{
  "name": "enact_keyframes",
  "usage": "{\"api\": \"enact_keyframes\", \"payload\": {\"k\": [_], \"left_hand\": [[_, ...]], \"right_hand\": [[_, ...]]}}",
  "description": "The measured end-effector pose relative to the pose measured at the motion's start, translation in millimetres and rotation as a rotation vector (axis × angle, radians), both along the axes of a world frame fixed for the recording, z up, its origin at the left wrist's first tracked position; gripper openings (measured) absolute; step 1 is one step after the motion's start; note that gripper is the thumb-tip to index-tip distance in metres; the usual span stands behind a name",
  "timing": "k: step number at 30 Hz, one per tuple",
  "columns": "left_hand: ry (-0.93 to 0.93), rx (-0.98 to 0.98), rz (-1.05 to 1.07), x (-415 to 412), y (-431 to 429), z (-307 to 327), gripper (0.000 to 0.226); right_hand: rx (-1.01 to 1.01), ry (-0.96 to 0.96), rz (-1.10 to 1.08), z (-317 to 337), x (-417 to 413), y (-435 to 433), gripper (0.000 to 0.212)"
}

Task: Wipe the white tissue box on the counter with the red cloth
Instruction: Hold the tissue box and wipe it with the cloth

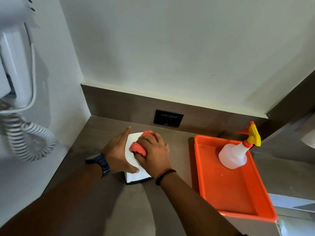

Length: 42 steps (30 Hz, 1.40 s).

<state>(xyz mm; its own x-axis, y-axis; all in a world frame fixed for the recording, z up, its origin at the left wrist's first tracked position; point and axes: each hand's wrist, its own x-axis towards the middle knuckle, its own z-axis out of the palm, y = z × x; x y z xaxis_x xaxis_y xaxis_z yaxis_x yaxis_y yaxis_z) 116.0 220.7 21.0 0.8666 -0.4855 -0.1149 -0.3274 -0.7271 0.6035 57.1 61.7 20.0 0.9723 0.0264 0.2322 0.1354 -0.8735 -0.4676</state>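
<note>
The white tissue box (132,174) stands on the brown counter (105,201) near the back left corner. My left hand (117,154) lies flat against the box's left side, thumb across its front top edge, holding it steady. My right hand (153,155) presses the bunched red cloth (139,148) onto the top of the box. Both hands hide much of the box's top; only its left strip and front end show.
An orange tray (226,198) sits to the right with a white spray bottle (236,155) standing in its far end. A black wall socket (168,118) is behind the box. A wall-mounted hair dryer with coiled cord (29,138) hangs at the left.
</note>
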Motion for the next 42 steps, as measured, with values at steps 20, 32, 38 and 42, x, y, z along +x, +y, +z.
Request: {"api": "enact_keyframes", "payload": {"k": [20,32,38,42], "left_hand": [[-0.149,0.339,0.107,1.3,-65.5,23.9,0.083],[-0.272,0.618,-0.605,15.4,-30.6,13.3,0.153],[-0.4,0.475,-0.512,15.3,-33.0,4.6,0.141],[-0.391,0.459,-0.515,15.9,-32.2,2.6,0.135]], "right_hand": [[1.626,-0.232,-0.988,-6.8,-34.1,-93.3,0.005],[1.423,-0.02,-0.627,-30.8,-33.3,-15.7,0.01],[1.243,0.063,-0.533,-51.1,-19.1,23.5,0.033],[1.15,0.004,-0.495,-74.5,-41.7,47.0,0.041]]}}
